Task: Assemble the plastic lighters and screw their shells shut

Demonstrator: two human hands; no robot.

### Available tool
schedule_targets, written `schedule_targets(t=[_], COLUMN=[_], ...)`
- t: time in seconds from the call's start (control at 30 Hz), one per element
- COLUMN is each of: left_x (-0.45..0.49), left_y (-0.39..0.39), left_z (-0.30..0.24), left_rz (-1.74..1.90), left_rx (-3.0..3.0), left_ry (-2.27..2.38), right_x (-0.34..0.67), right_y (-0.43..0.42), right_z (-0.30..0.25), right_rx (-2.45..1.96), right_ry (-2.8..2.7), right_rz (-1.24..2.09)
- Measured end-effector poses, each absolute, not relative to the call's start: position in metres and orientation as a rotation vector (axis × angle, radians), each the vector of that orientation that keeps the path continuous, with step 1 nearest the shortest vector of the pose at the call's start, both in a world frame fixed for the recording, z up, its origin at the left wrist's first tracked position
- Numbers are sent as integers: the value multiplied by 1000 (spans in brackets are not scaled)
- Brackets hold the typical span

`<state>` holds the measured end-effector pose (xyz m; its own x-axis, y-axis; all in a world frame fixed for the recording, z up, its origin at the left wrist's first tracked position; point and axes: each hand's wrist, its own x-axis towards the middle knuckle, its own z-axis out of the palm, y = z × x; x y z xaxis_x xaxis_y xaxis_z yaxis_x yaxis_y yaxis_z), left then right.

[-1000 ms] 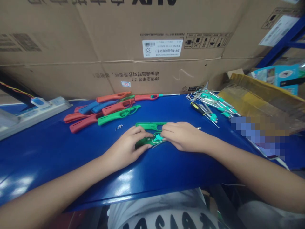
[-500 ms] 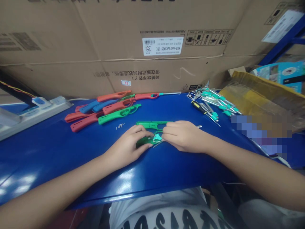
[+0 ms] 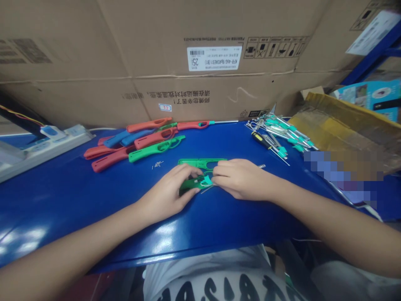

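Observation:
My left hand [image 3: 171, 190] is closed round the rear of a green lighter casing half [image 3: 190, 184], thumb below and fingers above. A teal trigger piece [image 3: 206, 181] with pale wires sits at the casing's front. My right hand [image 3: 242, 177] pinches the front end beside the teal piece; its fingers hide the exact grip. Past its knuckles the tip of a metal tube [image 3: 262, 166] sticks out. Just behind both hands lies another green casing half [image 3: 200, 162], partly covered by the right hand. A thin metal strip or rod [image 3: 206, 190] shows below the teal piece.
Red, orange, blue and green lighter casings [image 3: 111, 160] are piled at the back left, with small screws [image 3: 158, 164] nearby. Metal tubes with teal parts [image 3: 286, 131] and a black-yellow screwdriver [image 3: 262, 140] lie back right. A power strip [image 3: 67, 142], cardboard wall [image 3: 150, 42] and taped box [image 3: 341, 129] border the blue table.
Both hands stay almost in place on the green casing, with slight finger movement at its front. The view has shifted very slightly.

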<state>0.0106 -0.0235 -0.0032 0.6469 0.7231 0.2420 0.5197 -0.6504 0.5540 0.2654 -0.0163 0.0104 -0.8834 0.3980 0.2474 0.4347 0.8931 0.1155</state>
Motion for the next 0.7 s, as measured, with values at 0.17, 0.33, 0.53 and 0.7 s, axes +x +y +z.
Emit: schedule_targets(t=[0.17, 0.33, 0.53, 0.7], left_x=[12, 17, 18, 15], left_y=[-27, -26, -24, -23], left_z=[-5, -5, -4, -1], left_rz=[686, 731, 726, 745], left_rx=[2357, 2325, 2346, 2320], left_ry=[980, 1020, 1011, 1034], right_x=[267, 264, 264, 272], right_y=[-15, -15, -16, -13], right_z=[10, 6, 7, 15], right_rx=[-627, -628, -702, -784], right_ry=[-2804, -2777, -2736, -2729], right_rz=[-194, -161, -63, 41])
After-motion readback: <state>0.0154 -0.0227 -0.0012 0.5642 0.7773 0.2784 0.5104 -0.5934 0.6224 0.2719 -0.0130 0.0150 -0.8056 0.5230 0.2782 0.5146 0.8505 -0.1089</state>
